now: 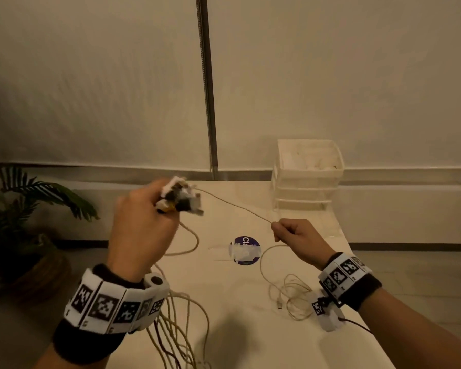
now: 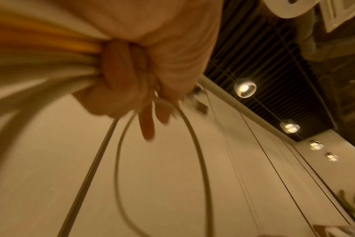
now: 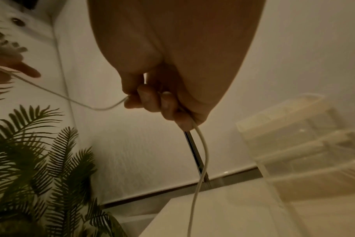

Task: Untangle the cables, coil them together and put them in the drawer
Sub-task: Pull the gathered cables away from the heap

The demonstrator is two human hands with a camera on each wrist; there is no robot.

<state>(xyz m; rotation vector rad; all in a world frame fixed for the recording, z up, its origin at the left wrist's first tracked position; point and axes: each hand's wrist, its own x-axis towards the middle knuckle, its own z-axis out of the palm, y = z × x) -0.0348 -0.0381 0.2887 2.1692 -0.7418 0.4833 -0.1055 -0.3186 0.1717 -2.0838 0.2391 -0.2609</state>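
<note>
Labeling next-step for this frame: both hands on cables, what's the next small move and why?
Probably draw the right hand further along the white cable, feeding slack toward the left hand. That hand already grips the bundle of connectors, while a loose tangle lies on the table.

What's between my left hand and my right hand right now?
One pale cable stretched in the air from the left hand to the right hand, clearest in the head view.

Head looks down; wrists look up, close.
</note>
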